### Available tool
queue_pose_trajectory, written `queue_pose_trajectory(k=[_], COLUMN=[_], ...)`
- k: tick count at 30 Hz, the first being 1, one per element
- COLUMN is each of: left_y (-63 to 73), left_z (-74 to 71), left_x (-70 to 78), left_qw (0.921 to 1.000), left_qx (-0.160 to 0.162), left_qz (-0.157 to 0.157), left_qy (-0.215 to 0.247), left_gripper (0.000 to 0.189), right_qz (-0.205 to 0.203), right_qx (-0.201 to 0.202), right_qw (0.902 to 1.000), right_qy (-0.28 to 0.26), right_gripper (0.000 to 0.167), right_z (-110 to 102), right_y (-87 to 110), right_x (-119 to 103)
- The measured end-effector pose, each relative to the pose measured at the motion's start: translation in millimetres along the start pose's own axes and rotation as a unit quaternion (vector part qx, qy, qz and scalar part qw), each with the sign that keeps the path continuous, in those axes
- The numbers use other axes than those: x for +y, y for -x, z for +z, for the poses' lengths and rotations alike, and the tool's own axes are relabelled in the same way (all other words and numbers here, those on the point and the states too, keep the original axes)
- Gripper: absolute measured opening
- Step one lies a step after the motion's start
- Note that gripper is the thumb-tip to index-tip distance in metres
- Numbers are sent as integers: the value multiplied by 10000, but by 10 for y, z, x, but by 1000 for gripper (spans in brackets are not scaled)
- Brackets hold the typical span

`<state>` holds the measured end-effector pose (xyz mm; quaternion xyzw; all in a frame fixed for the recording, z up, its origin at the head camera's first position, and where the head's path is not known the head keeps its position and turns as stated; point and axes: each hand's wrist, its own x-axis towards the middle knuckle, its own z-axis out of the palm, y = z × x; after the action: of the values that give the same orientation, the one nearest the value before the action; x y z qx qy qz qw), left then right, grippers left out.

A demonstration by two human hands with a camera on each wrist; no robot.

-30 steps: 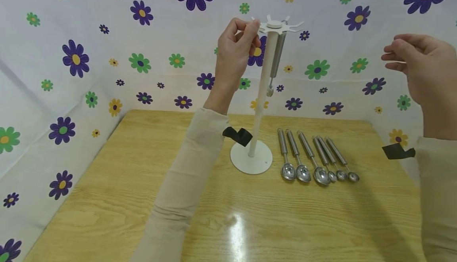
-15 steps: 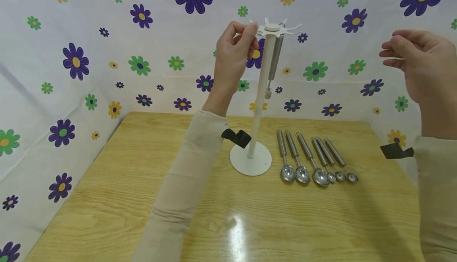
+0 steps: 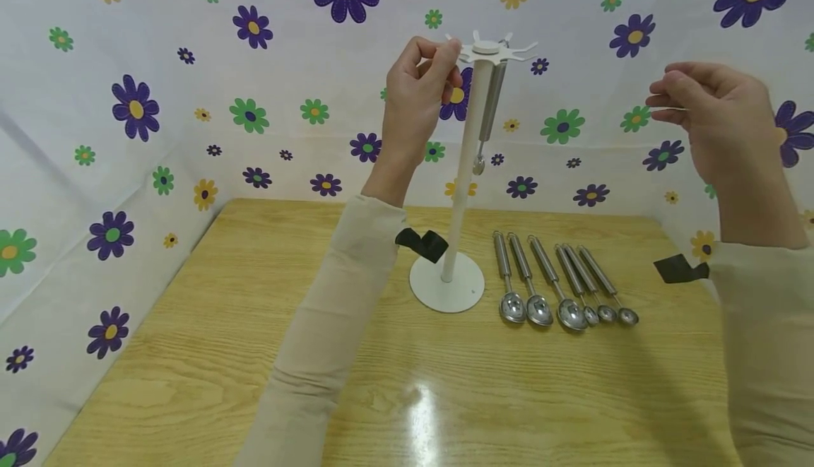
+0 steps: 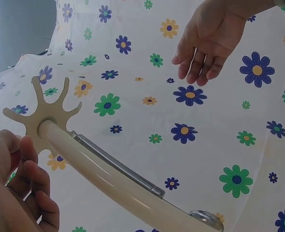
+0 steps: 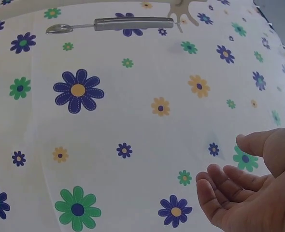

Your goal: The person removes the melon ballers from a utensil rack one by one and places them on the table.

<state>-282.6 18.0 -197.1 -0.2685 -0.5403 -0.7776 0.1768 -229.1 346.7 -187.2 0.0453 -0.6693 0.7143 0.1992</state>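
Note:
A white hanging stand [image 3: 467, 156] rises from its round base [image 3: 467, 294] on the table, with a star of hooks [image 3: 486, 50] on top. My left hand [image 3: 416, 92] pinches a hook on the left side of that top between thumb and fingers. One small steel measuring spoon [image 3: 492, 103] hangs bowl-down from the far right side, close along the pole; the left wrist view shows its handle [image 4: 121, 164] too. Off to the right, my right hand [image 3: 721, 117] is raised in the air, fingers loosely bent, holding nothing. The right wrist view shows its palm [image 5: 273, 203] apart from the spoon.
Several steel measuring spoons [image 3: 547, 258] of different sizes lie in a row on the wooden table [image 3: 210, 354], right of the base. A flower-printed cloth [image 3: 286, 99] stands behind and at both sides.
My right hand has moved left, nearer to the stand, during the last half second. The left hand keeps its pinch on the hook, and the hanging spoon stays in place.

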Motion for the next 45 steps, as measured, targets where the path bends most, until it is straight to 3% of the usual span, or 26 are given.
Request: queue_pose_trajectory(k=[8,20,36,40,45], left_y=[-7,19,13,16,16], left_z=[-4,-13,-8,-9,-12], left_x=[5,10,4,12,8], left_qw=[10000,10000,10000,10000,10000], left_qx=[9,-3,-4,-17,-45], left_qz=[-29,-6,24,28,11], left_qy=[1,-12,-23,38,78], left_gripper=[15,15,15,15,14], right_qz=[73,60,-285,-396,-556], right_qx=[-366,-861,-1256,-1446,-1660], right_qw=[9989,9961,9907,9882,9832], right_qy=[-274,169,446,309,521], right_gripper=[30,47,49,46,42], right_z=[329,899,1333,1419,1503], right_y=[-13,23,43,25,19], right_x=[67,232,332,361,399])
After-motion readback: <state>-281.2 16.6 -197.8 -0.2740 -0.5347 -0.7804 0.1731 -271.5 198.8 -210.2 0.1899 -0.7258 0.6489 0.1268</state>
